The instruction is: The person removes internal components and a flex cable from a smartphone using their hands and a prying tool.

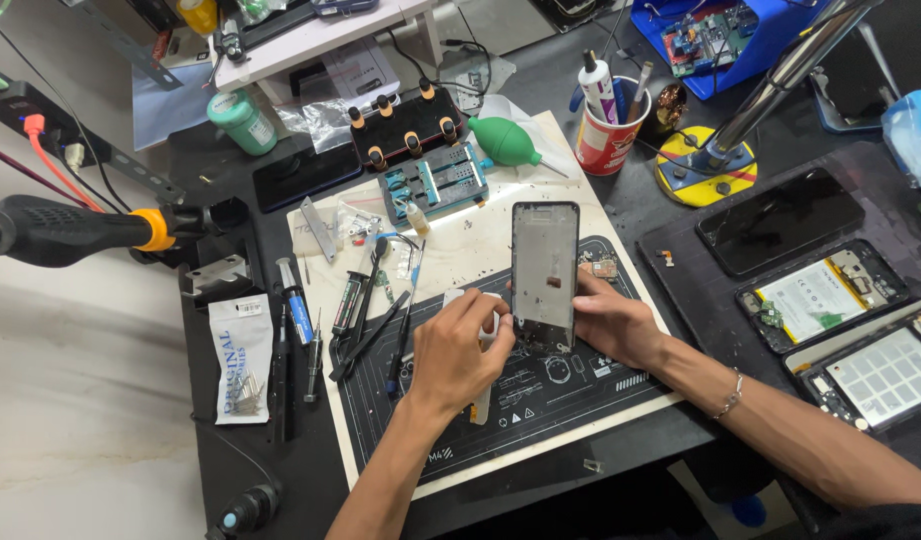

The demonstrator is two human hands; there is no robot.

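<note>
My right hand [612, 322] grips the lower right edge of a black phone frame [544, 272] and holds it upright over the work mat [540, 400]. The frame's inner side faces me, grey with a small dark spot. My left hand [456, 350] is closed around a white tube-like tool [481, 400], its upper end at the frame's lower left corner. A small loose part [603, 267] lies on the mat just right of the frame.
Tweezers, screwdrivers and a blue pen-like tool [296, 305] lie left of my hands. Behind are a green air blower [503, 141], a red cup of tools [605, 140], a clamp fixture [435, 183]. Opened phones [822, 295] rest at right; a hot-air handle [60, 230] at left.
</note>
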